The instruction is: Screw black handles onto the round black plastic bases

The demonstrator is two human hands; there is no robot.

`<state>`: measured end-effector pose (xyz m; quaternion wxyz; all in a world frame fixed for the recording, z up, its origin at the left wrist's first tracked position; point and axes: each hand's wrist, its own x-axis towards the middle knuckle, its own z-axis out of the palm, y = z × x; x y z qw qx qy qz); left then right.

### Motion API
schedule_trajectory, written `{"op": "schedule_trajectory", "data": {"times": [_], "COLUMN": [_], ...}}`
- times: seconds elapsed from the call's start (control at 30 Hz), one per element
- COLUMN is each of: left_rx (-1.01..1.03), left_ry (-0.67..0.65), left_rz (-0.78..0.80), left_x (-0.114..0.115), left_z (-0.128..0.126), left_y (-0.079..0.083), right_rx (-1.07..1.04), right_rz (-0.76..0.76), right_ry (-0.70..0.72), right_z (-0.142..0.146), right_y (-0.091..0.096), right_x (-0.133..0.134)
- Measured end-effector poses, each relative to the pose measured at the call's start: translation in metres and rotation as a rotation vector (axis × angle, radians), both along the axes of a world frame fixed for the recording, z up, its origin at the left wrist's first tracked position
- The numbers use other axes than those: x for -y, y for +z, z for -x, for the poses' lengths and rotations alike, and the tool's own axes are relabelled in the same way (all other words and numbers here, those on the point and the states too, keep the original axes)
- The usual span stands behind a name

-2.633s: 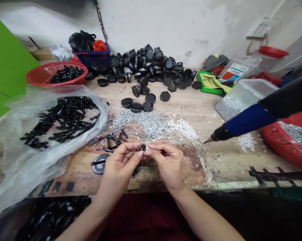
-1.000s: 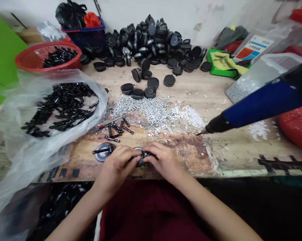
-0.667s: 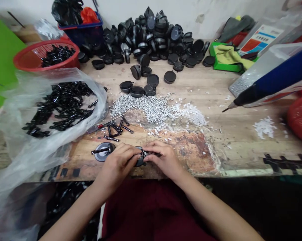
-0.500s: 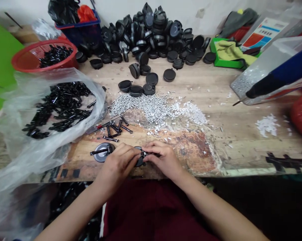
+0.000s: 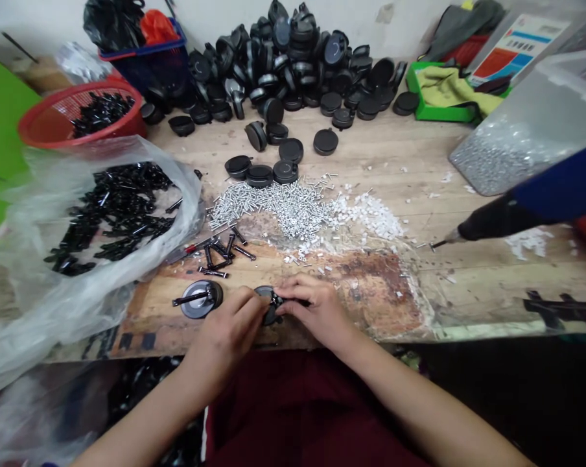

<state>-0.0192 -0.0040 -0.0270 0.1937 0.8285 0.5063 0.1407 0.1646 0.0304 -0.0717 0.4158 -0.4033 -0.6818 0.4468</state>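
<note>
Round black housing (image 5: 268, 310) lies at the near edge of the bench (image 5: 371, 149), under both hands, with a small dark part (image 5: 275, 299) at its centre; the hands obscure the detail, so the fit cannot be made out. Left hand (image 5: 225, 340) and right hand (image 5: 312, 311) are both closed on it, their fingertips (image 5: 293, 283) meeting at the part. Just left of it sits a grey-faced disc (image 5: 198, 299) with a black bar across it. Containers: red mesh basket (image 5: 79, 113) holding black bars; clear plastic bag (image 5: 30, 324) holding more; clear plastic tub (image 5: 521, 136) of silver screws; blue basket (image 5: 144, 65) with black and orange bags. Printed carton (image 5: 516, 48) at upper right shows blue and orange panels; its small lettering is illegible. Blue-and-black electric screwdriver (image 5: 531, 211) enters from the right, cut off by the frame.
</note>
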Motion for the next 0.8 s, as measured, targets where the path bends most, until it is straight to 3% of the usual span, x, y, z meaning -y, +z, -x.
{"op": "schedule_trajectory", "data": {"times": [0.23, 0.33, 0.43, 0.57, 0.63, 0.7, 0.8], "left_rx": [-0.262, -0.272, -0.112, 0.382, 0.608, 0.735, 0.777], "left_ry": [-0.177, -0.174, -0.044, 0.335, 0.486, 0.544, 0.542], "left_rz": [-0.125, -0.137, -0.068, 0.078, 0.181, 0.238, 0.183], "left_x": [-0.001, 0.001, 0.002, 0.003, 0.006, 0.008, 0.011], "left_z": [-0.01, -0.007, -0.002, -0.006, -0.014, -0.021, -0.025], "left_y": [0.004, 0.001, -0.002, 0.001, 0.006, 0.008, 0.009], "right_rx": [0.06, 0.079, 0.08, 0.038, 0.036, 0.041, 0.062], "right_rz": [-0.062, -0.068, -0.071, -0.148, -0.165, -0.149, -0.117], "right_ry": [0.012, 0.013, -0.01, -0.13, -0.124, -0.11, -0.11], "right_z": [0.003, 0.003, -0.001, -0.007, -0.006, -0.002, 0.004], "right_y": [0.0, 0.002, 0.013, 0.03, 0.032, 0.031, 0.03], "right_x": [-0.002, -0.001, 0.004, 0.021, 0.029, 0.034, 0.036]}}
